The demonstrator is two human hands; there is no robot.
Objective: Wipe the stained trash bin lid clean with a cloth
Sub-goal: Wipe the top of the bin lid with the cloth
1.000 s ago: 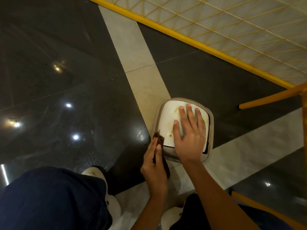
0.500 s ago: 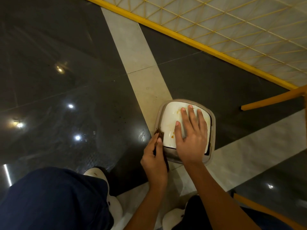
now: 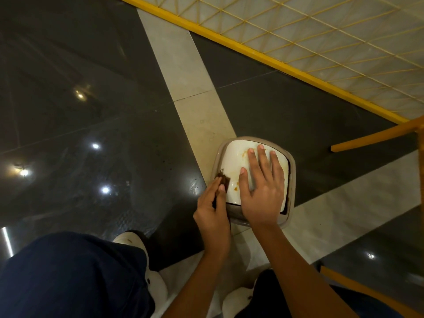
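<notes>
The left hand (image 3: pixel 212 214) has edged forward along the near-left edge of the bin since the earlier frame, carrying the small dark brown cloth (image 3: pixel 224 180) a little further onto the lid. The right hand (image 3: pixel 263 193) has kept its place.

The left hand pinches the cloth between thumb and fingertips, and the cloth's free corner lies on the left margin of the white, rounded-square plastic trash bin lid (image 3: pixel 234 161). The right hand lies flat on the lid's right half with fingers straight and slightly spread, pressing down, its thumb pointing toward the cloth. The two hands sit just beside each other without touching.

Orange-brown stains show on the lid: one patch (image 3: pixel 245 153) near the right index fingertip and smaller spots (image 3: pixel 235 188) between the cloth and the right thumb. The lid sits in the grey-beige rim (image 3: pixel 292 191) of the bin, which stands on a cream floor strip (image 3: pixel 202 125) set between glossy dark floor tiles (image 3: pixel 114 111). A yellow-framed mesh panel (image 3: pixel 252 51) runs behind. A dark blue trouser leg (image 3: pixel 68 276) and a white shoe (image 3: pixel 140 243) fill the near left.
</notes>
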